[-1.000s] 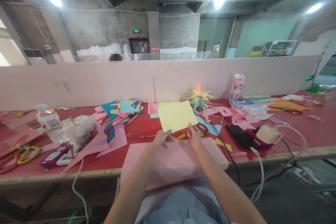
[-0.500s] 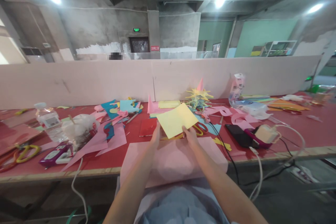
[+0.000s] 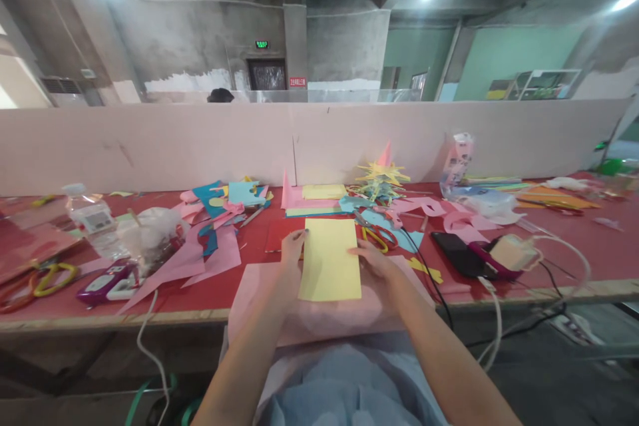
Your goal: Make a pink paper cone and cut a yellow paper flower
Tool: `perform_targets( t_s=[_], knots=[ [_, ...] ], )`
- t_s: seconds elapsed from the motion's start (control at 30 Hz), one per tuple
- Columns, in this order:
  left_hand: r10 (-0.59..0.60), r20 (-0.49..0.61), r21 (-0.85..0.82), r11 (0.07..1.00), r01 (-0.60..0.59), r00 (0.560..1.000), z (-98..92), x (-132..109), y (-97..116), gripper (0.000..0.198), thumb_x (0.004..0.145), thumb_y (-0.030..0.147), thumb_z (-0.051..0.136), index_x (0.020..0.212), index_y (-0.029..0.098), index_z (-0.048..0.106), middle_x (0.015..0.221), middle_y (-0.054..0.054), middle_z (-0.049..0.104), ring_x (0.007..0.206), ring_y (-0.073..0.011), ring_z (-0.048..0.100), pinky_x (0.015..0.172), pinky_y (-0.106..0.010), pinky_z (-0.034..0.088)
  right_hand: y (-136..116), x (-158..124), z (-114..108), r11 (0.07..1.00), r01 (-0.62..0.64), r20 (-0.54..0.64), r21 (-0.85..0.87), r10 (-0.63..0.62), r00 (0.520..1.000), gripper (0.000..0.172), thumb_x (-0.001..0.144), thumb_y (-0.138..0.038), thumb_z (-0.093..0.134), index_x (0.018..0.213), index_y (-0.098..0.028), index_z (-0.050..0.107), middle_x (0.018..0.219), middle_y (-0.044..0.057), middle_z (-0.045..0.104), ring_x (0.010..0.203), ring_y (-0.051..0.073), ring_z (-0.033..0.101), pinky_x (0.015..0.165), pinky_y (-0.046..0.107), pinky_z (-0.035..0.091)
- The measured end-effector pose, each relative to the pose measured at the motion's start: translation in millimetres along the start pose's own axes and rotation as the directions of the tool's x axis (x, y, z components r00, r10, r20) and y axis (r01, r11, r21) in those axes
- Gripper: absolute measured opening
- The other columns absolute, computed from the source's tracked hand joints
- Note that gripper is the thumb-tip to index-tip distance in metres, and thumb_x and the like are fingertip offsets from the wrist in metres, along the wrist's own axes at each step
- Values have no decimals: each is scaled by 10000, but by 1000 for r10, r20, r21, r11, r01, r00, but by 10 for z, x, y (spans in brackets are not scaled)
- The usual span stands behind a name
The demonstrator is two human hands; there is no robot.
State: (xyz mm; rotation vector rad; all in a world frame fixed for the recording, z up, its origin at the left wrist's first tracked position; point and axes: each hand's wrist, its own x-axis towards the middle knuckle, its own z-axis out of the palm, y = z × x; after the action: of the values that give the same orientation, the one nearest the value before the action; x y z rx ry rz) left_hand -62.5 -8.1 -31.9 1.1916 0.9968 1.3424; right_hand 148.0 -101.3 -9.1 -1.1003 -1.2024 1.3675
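A rectangular sheet of yellow paper is held upright lengthwise between my two hands, above the table's front edge. My left hand pinches its left edge near the upper corner. On the opposite edge, my right hand grips the sheet with the thumb on top; the other fingers are partly hidden. Beneath the sheet, a large pink paper drapes over the edge towards my lap. Scissors with yellow and red handles lie just beyond my right hand. A red square lies past my left hand.
A spiky paper tree stands at the back beside a glue gun. To the right are a black phone and a charger with cables. Paper scraps, a plastic bottle and a purple device occupy the left.
The yellow sheet has turned from a slanted position to straight and come lower, closer to my body. Both hands have shifted to hold its side edges.
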Motion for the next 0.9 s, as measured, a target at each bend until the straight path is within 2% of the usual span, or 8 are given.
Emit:
perform_targets(
  t_s=[0.07,0.17,0.27,0.43,0.53,0.63,0.77,0.9],
  knots=[
    [24,-13,44,999,-23,1000,5,6,-4,367,576,452,674,770,141,664,819,-82,681,660,-183,613,584,-285,451,37,26,5,998,55,-71,-40,-58,996,364,639,-323,676,988,-230,632,919,56,698,872,251,630,777,359,466],
    [71,-20,113,991,-69,997,5,8,39,276,589,402,664,699,149,656,780,-66,672,662,-173,591,581,-265,430,127,112,-23,976,156,-215,-150,-187,959,325,677,-420,643,925,-210,635,893,59,691,859,245,621,765,356,464],
    [108,-5,168,980,-106,994,23,-12,80,215,629,368,634,675,158,645,764,-57,666,669,-169,578,584,-253,418,216,203,-85,960,188,-273,-207,-241,931,313,705,-463,607,868,-196,619,896,51,675,842,225,604,748,334,455],
    [150,22,223,963,-151,988,48,-53,97,192,669,351,607,699,165,640,752,-45,658,677,-159,571,597,-238,410,273,268,-167,948,189,-294,-256,-262,919,323,652,-477,645,781,-185,594,810,27,652,726,186,572,669,296,433],
    [161,23,237,958,-162,987,37,-62,107,220,693,382,588,692,164,623,723,-32,639,642,-144,553,562,-222,394,269,261,-174,946,170,-263,-277,-245,933,325,640,-489,654,731,-185,587,741,15,635,673,173,559,633,286,423],
    [154,18,241,958,-154,988,30,-57,118,242,693,396,584,645,159,587,660,-17,602,566,-125,514,503,-215,362,257,245,-163,940,157,-222,-303,-230,948,341,659,-512,633,763,-190,592,754,16,638,696,183,567,637,290,427],
    [137,20,212,967,-139,990,44,-46,113,246,676,396,601,628,156,577,649,-16,596,555,-122,510,507,-218,368,244,228,-151,938,178,-259,-299,-259,931,344,710,-535,573,767,-196,587,776,21,635,721,192,566,641,291,431],
    [127,28,160,979,-130,991,58,-43,90,254,645,406,634,623,158,580,664,-18,606,584,-130,527,518,-218,381,258,229,-163,947,133,-278,-292,-217,936,326,697,-524,588,773,-208,585,758,15,625,653,180,556,566,276,416]
  ],
)
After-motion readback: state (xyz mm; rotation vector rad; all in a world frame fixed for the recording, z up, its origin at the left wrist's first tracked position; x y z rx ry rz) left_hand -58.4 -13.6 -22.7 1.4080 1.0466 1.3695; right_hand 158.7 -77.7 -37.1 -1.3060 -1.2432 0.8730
